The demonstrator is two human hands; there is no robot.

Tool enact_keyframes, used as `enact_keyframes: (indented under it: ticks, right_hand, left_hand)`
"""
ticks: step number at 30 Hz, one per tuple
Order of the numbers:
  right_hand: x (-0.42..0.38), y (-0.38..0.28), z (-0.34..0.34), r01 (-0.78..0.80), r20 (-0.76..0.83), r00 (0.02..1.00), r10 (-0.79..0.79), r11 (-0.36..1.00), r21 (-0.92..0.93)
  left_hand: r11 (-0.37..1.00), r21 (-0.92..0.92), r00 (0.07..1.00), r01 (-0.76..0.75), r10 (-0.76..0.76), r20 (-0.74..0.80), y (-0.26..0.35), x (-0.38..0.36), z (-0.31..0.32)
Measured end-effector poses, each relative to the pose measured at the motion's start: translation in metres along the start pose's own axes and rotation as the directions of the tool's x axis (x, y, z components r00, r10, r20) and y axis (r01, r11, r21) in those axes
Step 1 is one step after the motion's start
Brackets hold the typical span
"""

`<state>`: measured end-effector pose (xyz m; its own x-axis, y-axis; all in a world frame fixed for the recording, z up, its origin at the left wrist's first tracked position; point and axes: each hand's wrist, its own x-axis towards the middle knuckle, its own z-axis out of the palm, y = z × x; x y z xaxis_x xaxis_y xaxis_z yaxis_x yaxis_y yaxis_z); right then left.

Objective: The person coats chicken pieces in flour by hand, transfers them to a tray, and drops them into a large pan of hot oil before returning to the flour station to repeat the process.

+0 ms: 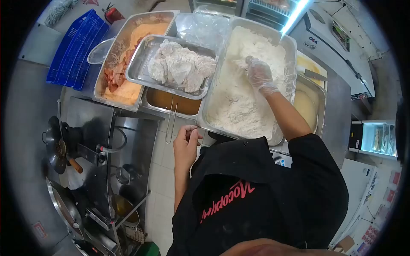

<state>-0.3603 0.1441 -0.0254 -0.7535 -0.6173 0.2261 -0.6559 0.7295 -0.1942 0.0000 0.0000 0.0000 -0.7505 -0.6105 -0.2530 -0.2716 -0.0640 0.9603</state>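
While the gloved right hand (258, 74) grips a floured piece in the flour tray (222, 123), bare left hand (186, 143) loosely curled, holding nothing, tongs (171, 123) just beside

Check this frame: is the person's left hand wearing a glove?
No. The left hand is bare, hanging below the flour tray's edge, while the right hand wears a clear glove in the flour.

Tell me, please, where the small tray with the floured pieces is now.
In the head view, the small tray sits left of the big flour pan, resting across the marinated-meat pan and the brown-liquid pan.
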Motion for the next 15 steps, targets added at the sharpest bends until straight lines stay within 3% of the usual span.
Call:
enact_keyframes:
  ticks: [3,5,6,7,9,10,12,13,15]
  right_hand:
    - [-0.023,-0.012,-0.001,0.088,0.011,0.996,-0.088,0.992,-0.094]
    - [-0.045,-0.012,0.028,0.254,0.144,0.955,-0.259,0.966,0.052]
    - [-0.055,-0.012,0.025,0.255,0.262,0.902,-0.344,0.913,0.320]
    - [-0.056,-0.010,0.028,0.262,0.268,0.897,-0.353,0.910,0.322]
    - [-0.054,-0.011,0.039,0.025,0.271,0.925,-0.266,0.755,0.655]
    - [-0.043,-0.013,0.037,0.028,0.267,0.926,-0.267,0.754,0.656]
    - [-0.022,-0.019,0.037,0.414,0.038,0.897,-0.441,0.866,0.280]
    - [-0.024,-0.023,0.043,0.415,0.038,0.896,-0.442,0.866,0.280]
    - [-0.023,-0.034,0.055,0.431,0.291,0.822,-0.489,0.869,0.243]
  left_hand:
    - [0.999,-0.041,1.000,0.000,0.001,0.018,-0.002,0.001,0.009]
    - [0.999,0.018,0.999,0.038,-0.038,0.013,0.002,-0.003,0.003]
    - [0.999,0.017,0.999,0.044,-0.044,0.005,0.004,-0.005,0.002]
    - [0.998,0.028,0.999,0.051,-0.051,0.001,0.005,-0.006,0.002]
    - [0.998,0.043,0.998,0.055,-0.055,-0.008,0.003,-0.005,0.000]
    - [0.998,0.052,0.999,0.042,-0.041,-0.025,-0.003,-0.001,0.001]
    - [0.998,0.062,0.999,0.033,-0.031,-0.039,-0.010,0.003,0.002]
    - [0.991,0.133,0.999,0.029,-0.025,-0.037,-0.010,0.006,0.004]
    - [0.980,0.198,0.999,0.021,-0.012,-0.044,-0.005,0.009,0.009]
